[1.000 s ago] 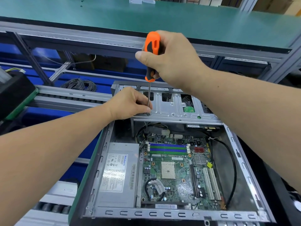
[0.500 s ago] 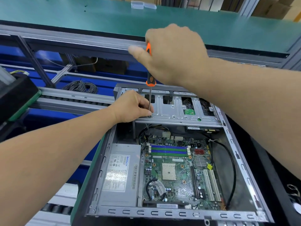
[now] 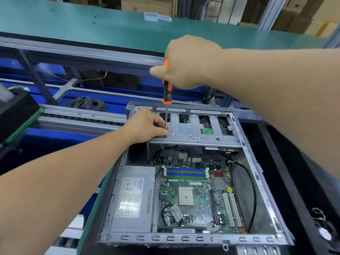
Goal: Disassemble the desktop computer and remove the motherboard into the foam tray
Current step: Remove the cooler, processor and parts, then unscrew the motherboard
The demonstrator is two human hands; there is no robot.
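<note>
An open desktop case (image 3: 257,179) lies on its side with the green motherboard (image 3: 193,196) inside and a grey power supply (image 3: 132,197) to its left. Across the far end runs a metal drive cage (image 3: 195,129). My right hand (image 3: 187,61) grips the orange-and-black screwdriver (image 3: 167,92) upright, tip down at the cage's left end. My left hand (image 3: 145,126) rests on that corner of the cage, its fingertips pinching the screwdriver's shaft near the tip. The screw itself is hidden by my fingers.
A green workbench top (image 3: 92,26) runs across the back with small clear boxes (image 3: 157,16) on it. A roller conveyor (image 3: 77,116) and a coil of grey cable (image 3: 88,103) lie to the left. A black tray edge (image 3: 294,181) borders the case on the right.
My right hand has turned on the screwdriver handle, rolling over so the orange grip is now mostly covered. The left hand stays at the shaft tip. The camera has shifted slightly.
</note>
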